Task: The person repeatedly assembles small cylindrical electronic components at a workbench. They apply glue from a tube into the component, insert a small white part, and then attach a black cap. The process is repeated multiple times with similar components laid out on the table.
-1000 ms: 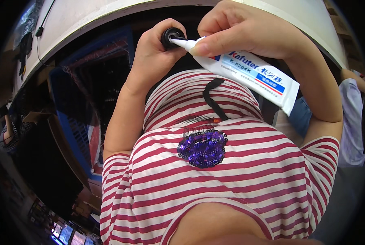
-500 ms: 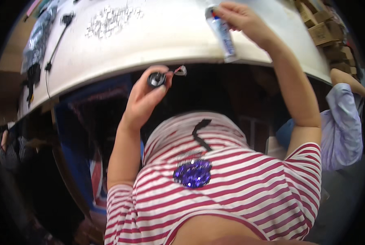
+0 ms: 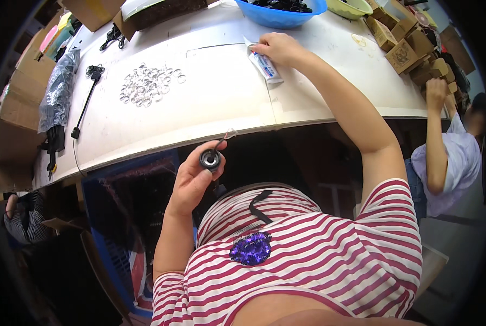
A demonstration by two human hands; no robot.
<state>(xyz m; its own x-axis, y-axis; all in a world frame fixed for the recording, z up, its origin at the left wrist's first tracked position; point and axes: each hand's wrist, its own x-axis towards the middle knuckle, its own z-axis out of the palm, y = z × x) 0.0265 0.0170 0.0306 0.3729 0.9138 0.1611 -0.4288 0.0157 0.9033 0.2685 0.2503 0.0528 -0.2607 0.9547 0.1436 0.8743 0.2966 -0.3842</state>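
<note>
My left hand (image 3: pixel 193 176), just off the table's front edge, is closed around a small black cylindrical part (image 3: pixel 210 159). Its round, ring-like end faces up, and a thin wire lead with a pale tip (image 3: pixel 229 134) sticks out from it. My right hand (image 3: pixel 278 49) reaches over the table and pinches the far end of a white and blue squeeze tube (image 3: pixel 265 67). The tube slants down toward the table's front edge; whether it touches the tabletop I cannot tell. A pile of clear rings (image 3: pixel 148 84) is spread to the left.
On the white table (image 3: pixel 215 103) lie a thin black rod with cable (image 3: pixel 88 100) and a plastic-wrapped bundle (image 3: pixel 61 95). A blue basin (image 3: pixel 281 19) of black parts stands at the back. Small cardboard boxes (image 3: pixel 403 54) are stacked right, near another person (image 3: pixel 452 163).
The view has shifted, so more of the table's back shows. My right hand stays on the tube, which has tilted and sits farther left. My left hand keeps its hold on the black part.
</note>
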